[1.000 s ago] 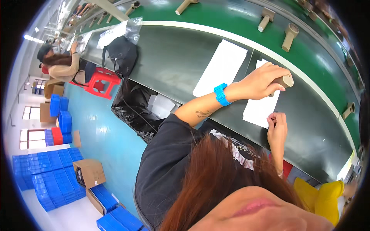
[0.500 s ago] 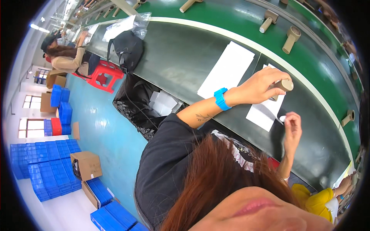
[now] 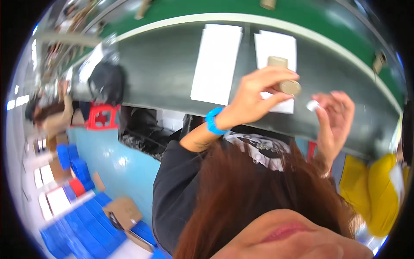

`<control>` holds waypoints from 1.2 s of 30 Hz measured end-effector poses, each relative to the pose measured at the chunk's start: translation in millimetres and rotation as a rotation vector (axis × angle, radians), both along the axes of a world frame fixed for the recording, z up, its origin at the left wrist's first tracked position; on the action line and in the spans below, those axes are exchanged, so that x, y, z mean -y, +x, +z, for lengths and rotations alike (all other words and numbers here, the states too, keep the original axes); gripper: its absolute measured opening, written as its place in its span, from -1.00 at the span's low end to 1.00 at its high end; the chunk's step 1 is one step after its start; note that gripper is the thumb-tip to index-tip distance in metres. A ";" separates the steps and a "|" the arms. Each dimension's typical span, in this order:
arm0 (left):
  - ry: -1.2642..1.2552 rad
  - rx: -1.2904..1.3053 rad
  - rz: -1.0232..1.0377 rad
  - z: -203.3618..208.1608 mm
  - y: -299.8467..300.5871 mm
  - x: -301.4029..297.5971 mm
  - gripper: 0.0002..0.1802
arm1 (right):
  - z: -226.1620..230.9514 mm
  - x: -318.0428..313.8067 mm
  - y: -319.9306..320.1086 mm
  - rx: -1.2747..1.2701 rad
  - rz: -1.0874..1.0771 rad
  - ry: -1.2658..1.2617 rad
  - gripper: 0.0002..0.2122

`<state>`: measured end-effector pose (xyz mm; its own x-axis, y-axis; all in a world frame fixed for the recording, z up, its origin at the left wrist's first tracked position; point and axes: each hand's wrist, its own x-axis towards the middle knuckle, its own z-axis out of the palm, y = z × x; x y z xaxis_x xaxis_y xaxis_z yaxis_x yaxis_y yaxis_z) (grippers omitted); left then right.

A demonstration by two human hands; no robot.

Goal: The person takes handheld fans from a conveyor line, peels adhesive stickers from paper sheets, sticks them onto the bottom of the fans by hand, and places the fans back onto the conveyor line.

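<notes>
My left hand (image 3: 254, 93), with a blue band on its wrist, is closed around a beige handheld device with a round, flat end (image 3: 290, 87); it looks like a small fan. Its other end, a short beige cylinder, shows above my fingers, over white paper. To its right, my right hand (image 3: 336, 118) is raised, pinching a small white piece (image 3: 312, 105) between thumb and fingers. Blur hides what kind of piece this is. The two hands are apart, both above the near side of the dark worktable (image 3: 159, 56).
White sheets (image 3: 217, 62) lie on the table, left of other sheets (image 3: 263, 41) under my left hand. A black backpack (image 3: 106, 82) sits farther left, near a red stool (image 3: 102, 116). Behind the table runs a green conveyor (image 3: 224, 7) with beige devices. Someone in yellow (image 3: 366, 185) is at right.
My view has turned, shifting the scene. My left hand has tilted the beige device, so its round end faces me more. My right hand has risen, still holding the white piece.
</notes>
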<state>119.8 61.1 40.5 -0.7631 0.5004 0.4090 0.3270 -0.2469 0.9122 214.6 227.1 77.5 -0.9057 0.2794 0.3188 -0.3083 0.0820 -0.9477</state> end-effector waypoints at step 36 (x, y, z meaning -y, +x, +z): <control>-0.059 0.197 -0.228 0.2 10.8 -12.6 -0.59 | 27.7 -6.1 -5.5 0.253 0.054 0.470 -0.72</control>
<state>130.6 73.7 40.7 -0.6904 0.6861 0.2296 0.0849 -0.2383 0.9675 209.1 233.2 105.2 -0.9796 0.1095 0.1685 -0.0911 0.5055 -0.8580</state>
